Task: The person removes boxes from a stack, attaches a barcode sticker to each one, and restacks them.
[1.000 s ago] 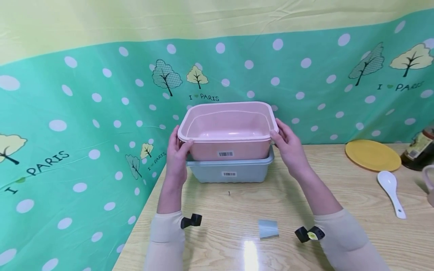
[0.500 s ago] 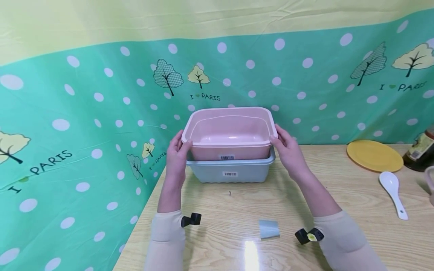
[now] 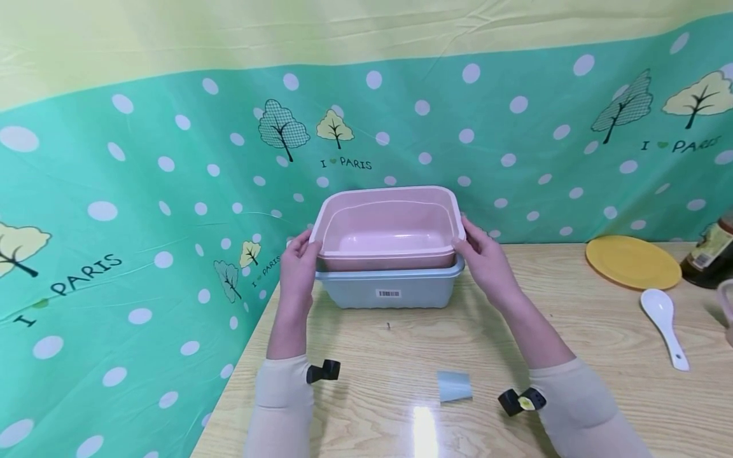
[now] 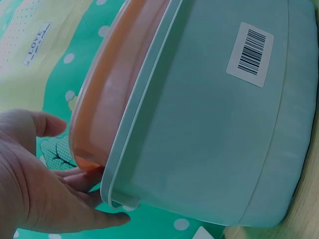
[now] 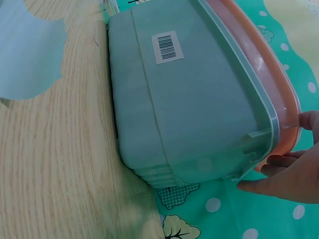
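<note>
A pink plastic basin (image 3: 392,222) sits partly down inside a light blue basin (image 3: 395,289), its upper wall and rim standing above the blue one. The blue basin rests on the table and carries a barcode label. At the pink rim's left end is my left hand (image 3: 298,267), thumb on top and fingers under the edge. My right hand (image 3: 483,261) grips the right end the same way. In the right wrist view, the thumb lies on the pink rim and the fingers (image 5: 281,164) tuck beneath it, close to the blue basin's corner.
On the right of the wooden table (image 3: 366,407) lie a yellow plate (image 3: 632,262) and a white spoon (image 3: 663,327). A dark bottle (image 3: 710,254) stands beyond them, beside a partly cut-off pink handle (image 3: 726,305). A light blue scrap (image 3: 455,386) lies in front. A dotted green curtain (image 3: 172,254) hangs behind and left.
The pink basin has gone down deeper into the blue basin, hiding its barcode label behind the blue rim. Both hands have moved down with it and kept hold of its ends.
</note>
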`<state>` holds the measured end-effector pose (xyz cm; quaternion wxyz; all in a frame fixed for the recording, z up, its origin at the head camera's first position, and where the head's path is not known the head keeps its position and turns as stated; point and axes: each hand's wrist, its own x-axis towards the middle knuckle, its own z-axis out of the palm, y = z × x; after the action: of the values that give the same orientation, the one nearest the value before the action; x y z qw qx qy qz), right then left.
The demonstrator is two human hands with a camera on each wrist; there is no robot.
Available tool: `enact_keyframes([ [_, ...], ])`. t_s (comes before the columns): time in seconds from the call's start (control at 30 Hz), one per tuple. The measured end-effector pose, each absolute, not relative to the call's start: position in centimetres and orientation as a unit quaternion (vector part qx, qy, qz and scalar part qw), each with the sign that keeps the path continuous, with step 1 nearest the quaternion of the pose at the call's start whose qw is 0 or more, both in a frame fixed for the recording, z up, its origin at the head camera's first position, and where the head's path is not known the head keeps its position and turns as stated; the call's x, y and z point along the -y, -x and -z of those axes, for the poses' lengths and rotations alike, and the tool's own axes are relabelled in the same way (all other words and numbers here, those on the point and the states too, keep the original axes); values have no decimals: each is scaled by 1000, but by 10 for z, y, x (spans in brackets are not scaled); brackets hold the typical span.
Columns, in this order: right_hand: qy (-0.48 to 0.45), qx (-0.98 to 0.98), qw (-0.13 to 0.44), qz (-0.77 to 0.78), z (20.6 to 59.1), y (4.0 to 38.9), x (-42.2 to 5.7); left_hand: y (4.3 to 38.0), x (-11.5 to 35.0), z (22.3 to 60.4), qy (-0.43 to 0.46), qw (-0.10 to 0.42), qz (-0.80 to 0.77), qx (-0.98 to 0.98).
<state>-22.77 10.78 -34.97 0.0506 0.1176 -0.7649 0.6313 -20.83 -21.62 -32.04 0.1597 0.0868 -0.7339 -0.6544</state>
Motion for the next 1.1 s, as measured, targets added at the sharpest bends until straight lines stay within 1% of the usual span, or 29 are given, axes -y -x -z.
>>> enact_keyframes([
  [0.13, -124, 766, 49, -629, 353, 227, -107, 209, 217, 320, -117, 151, 651, 735],
  [0.4, -109, 784, 30, -611, 355, 226, -107, 209, 219, 321, -131, 139, 640, 744],
  [0.8, -115, 801, 40, -586, 358, 224, -109, 208, 221, 321, -158, 121, 619, 760],
  [1.1, -116, 798, 34, -590, 357, 225, -112, 207, 223, 320, -175, 117, 610, 764],
])
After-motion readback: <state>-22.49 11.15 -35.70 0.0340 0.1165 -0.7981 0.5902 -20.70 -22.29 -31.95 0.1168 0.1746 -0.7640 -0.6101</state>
